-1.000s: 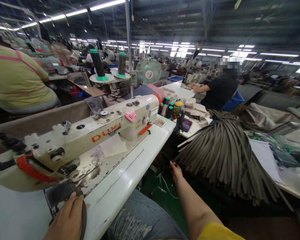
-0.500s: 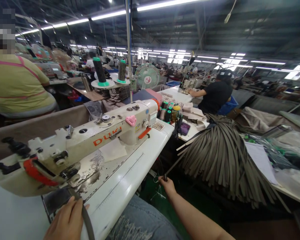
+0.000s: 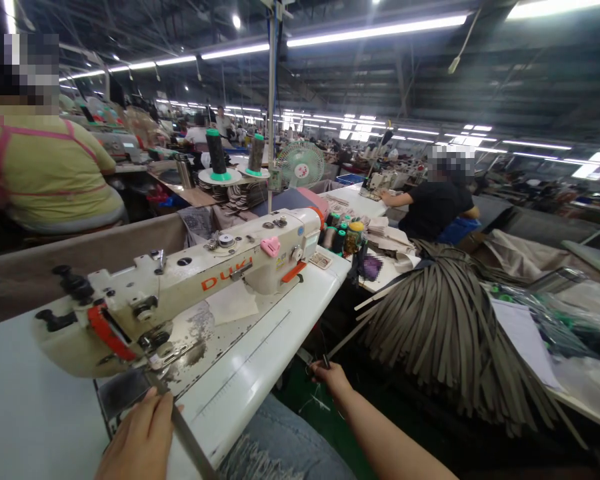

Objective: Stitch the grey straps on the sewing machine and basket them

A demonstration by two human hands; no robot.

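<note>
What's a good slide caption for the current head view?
At a white sewing machine, the left hand touches a gray strip; the right hand holds a dark object near hanging strips.

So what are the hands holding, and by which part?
Left hand: fingers rest against a grey strip near the sewing machine. Right hand holds a dark thing, part unclear.

1 s change | right hand: shifted toward 7 o'clock, farther from the strap bundle | loose strip: now slants from the bundle's 9 o'clock side to beside that hand | strap at left hand: straighter, toward 5 o'clock, formerly curving to 6
</note>
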